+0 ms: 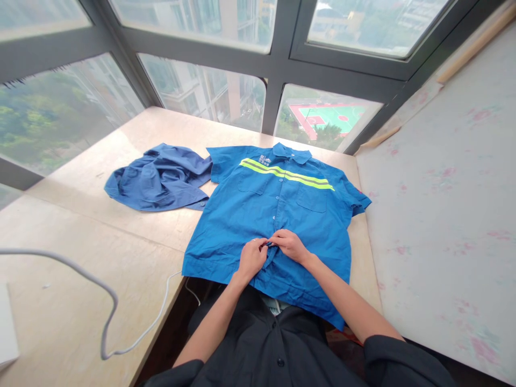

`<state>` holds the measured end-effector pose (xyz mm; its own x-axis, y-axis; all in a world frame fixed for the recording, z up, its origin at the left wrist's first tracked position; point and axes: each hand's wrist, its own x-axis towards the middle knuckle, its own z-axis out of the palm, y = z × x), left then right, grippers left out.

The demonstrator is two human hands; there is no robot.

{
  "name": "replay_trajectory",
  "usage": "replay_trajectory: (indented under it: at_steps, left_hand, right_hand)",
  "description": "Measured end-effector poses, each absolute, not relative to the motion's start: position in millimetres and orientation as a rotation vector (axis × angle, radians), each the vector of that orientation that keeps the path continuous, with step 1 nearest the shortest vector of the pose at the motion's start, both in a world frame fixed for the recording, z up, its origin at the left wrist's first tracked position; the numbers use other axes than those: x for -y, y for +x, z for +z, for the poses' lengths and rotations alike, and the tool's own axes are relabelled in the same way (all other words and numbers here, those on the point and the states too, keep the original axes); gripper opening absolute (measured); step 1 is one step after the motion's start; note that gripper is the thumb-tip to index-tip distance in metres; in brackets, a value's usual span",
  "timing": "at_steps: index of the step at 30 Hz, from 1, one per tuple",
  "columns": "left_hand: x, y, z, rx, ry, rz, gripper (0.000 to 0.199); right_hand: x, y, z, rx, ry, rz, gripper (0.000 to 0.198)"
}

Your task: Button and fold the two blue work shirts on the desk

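A blue short-sleeved work shirt (258, 209) lies spread front side up, its collar toward the window and its hem hanging over the near table edge. Across its chest runs a yellow-green reflective stripe (287, 174). Both hands meet at the button placket, below the visible buttons. My left hand (253, 258) pinches one side of the placket cloth. My right hand (289, 244) is closed on the cloth beside it, fingertips touching the left ones. Whatever button lies between the fingers is hidden.
A crumpled darker blue garment (161, 177) lies left of the shirt, touching its sleeve. A white cable (110, 301) loops over the table (100, 252) at left. A white object (7, 325) sits at the left edge. Windows stand behind; a floral-papered wall (439, 215) rises at right.
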<state>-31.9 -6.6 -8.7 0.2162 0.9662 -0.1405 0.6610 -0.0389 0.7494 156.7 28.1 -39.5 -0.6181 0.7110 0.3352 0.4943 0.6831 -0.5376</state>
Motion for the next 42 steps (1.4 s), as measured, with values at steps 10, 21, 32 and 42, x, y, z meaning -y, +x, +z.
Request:
replay_trajectory:
  at_steps: [10,21,32,42]
  left_hand:
    - [1,-35,-11,-1.465,1.715,0.588,0.030]
    - [-4,-37,-13,-1.449,1.530,0.633,0.022]
    - [-7,-37,-9,-1.448,1.488,0.623,0.015]
    - [-7,-44,-27,-1.304,1.239,0.749,0.019]
  right_hand:
    - [-34,153,-37,2.428,-0.973,0.550,0.029]
    - [-25,147,-37,2.193,-1.096,0.595,0.020]
    - [-18,142,-38,2.008,-1.204,0.613,0.018]
    - [4,132,1,1.931,-1.350,0.784,0.019]
